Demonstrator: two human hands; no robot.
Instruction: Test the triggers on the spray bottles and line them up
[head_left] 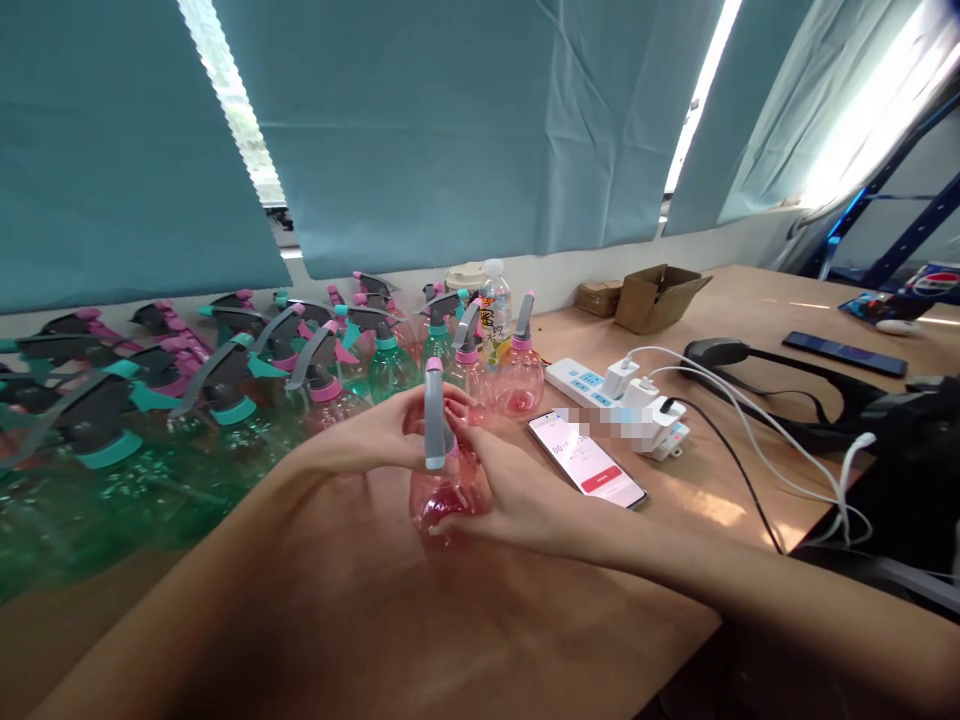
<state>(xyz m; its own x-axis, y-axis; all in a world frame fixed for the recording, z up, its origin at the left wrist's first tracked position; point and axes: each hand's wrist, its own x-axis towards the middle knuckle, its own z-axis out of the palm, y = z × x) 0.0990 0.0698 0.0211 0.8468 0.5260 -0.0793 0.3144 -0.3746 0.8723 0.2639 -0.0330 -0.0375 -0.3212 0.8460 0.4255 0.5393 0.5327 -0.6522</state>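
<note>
A clear pink spray bottle (442, 500) with a grey and pink trigger head (434, 420) stands upright in front of me, between both hands. My right hand (510, 485) is closed round the right side of its body, the thumb low on the front. My left hand (386, 430) curls round the neck and trigger head from the left, its fingertips partly hidden behind the head. Just behind stand two more pink spray bottles (519, 375), untouched.
Many green and pink spray bottles (232, 430) crowd the left side. A lit phone (589, 460), a power strip (577, 378) with chargers and cables, and an open cardboard box (652, 300) lie to the right. A labelled drink bottle (495, 300) stands near the wall.
</note>
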